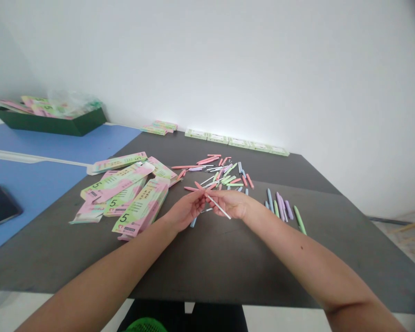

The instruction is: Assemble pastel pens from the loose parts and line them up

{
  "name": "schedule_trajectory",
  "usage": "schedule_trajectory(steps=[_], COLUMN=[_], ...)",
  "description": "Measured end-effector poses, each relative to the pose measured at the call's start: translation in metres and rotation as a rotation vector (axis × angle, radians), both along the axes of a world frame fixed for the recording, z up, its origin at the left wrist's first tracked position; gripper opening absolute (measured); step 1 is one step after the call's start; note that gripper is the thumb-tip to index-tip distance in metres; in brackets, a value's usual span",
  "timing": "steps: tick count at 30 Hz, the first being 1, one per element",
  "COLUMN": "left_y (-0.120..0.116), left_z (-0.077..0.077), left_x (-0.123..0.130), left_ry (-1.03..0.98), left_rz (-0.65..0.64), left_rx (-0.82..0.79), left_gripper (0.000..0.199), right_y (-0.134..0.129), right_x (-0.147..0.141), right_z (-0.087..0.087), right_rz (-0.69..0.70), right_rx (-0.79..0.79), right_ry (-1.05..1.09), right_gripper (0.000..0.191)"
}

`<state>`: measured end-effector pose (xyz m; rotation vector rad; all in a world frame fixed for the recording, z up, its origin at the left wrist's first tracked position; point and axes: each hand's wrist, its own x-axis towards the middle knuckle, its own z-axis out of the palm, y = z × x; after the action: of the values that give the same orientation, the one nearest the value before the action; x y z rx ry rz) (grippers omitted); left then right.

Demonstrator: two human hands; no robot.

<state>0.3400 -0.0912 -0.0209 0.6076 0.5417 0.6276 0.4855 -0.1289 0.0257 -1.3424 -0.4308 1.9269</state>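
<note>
My left hand and my right hand meet at the fingertips over the middle of the dark table. A thin white pen refill slants down from the pinched fingers of my right hand. Between the closed fingers of my left hand is a coral pen barrel, partly hidden by the fingertips. Just beyond both hands lies a loose pile of pen parts in coral, green, blue and purple, with white refills among them. One blue piece rests under my left hand.
Pink-and-green cartons are heaped at the left. Several pens lie at the right. Flat boxes line the wall, beside a few stacked cartons. A green bin and a dark phone occupy the blue table.
</note>
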Motion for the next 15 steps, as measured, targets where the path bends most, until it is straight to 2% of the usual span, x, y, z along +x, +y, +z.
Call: schedule_trajectory(steps=[7, 11, 15], left_y=[0.008, 0.007, 0.006], left_z=[-0.004, -0.003, 0.000], left_x=[-0.004, -0.003, -0.002], left_ry=[-0.076, -0.071, -0.079], left_rz=[0.034, 0.054, 0.071], left_rx=[-0.118, -0.123, -0.150], left_gripper=[0.016, 0.015, 0.016], right_y=[-0.007, -0.018, -0.029], right_x=[0.003, -0.002, -0.005], right_z=[0.019, 0.016, 0.008], right_rz=[0.086, 0.035, 0.014], right_rx=[0.089, 0.098, 0.152], right_ry=[0.000, -0.114, -0.131], right_gripper=[0.013, 0.018, 0.017])
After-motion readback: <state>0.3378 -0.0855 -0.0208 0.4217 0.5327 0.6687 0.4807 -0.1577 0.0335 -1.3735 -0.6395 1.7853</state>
